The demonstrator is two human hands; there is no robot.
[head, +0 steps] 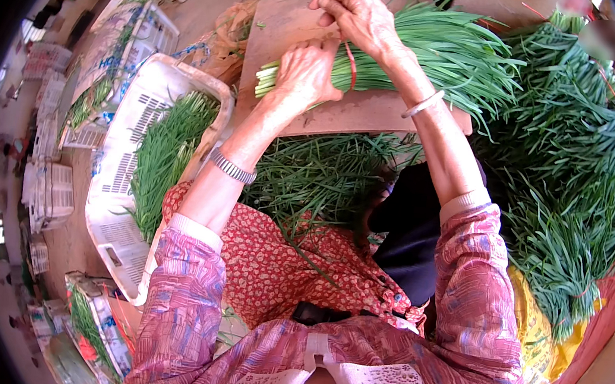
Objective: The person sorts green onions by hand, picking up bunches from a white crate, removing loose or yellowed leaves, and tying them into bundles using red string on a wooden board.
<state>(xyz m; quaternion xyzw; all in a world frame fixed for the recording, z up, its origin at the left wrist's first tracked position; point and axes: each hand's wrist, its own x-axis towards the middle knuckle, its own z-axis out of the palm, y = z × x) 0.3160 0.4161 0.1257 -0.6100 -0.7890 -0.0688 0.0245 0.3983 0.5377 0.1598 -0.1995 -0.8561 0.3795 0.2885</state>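
A thick bundle of green garlic chives point(435, 48) lies across a wooden board point(298, 121), its pale cut ends pointing left. My left hand point(309, 71) is closed over the stems near those ends. A red tie point(351, 67) loops around the bundle just right of that hand. Above the bundle, my right hand point(354, 17) pinches the tie's upper end between thumb and fingers. The underside of the bundle is hidden.
At left stands a white plastic crate point(114, 216) holding loose chives point(171, 149). Loose green leaves point(315, 176) lie below the board. Tied chive bundles point(574, 164) are heaped at right, beside a yellow bag point(529, 328). More crates point(49, 193) stand far left.
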